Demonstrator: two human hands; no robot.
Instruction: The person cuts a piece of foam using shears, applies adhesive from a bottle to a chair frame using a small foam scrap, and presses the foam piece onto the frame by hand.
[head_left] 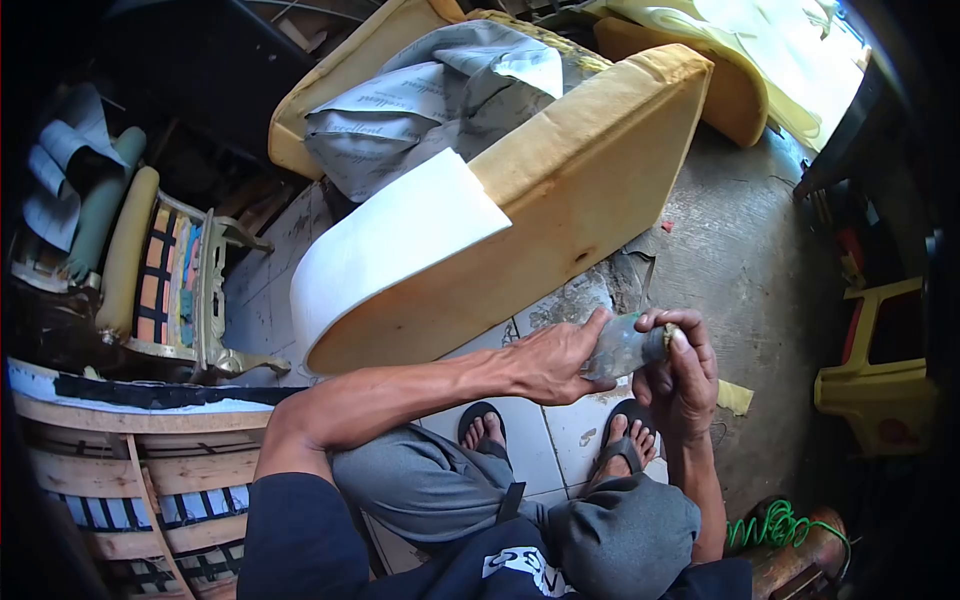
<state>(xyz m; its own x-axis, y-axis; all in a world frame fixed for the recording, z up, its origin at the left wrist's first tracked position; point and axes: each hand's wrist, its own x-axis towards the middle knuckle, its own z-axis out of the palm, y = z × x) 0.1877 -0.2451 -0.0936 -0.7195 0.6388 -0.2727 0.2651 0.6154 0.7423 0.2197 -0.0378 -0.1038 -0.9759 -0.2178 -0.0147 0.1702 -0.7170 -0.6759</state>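
Head view: two-handed grip on a translucent container (pixel 618 350)

The left hand (pixel 556 362) is clasping its body; the right hand (pixel 688 372) is fingering its opposite end. Both are holding it above the floor (pixel 520 440), near the yellow padded frame (pixel 500 270).

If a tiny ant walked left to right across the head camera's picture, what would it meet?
Long tan padded roll → carved gold-coloured frame → curved white padding → left hand → clear container → right hand → flat yellow scrap → boxy yellow object.
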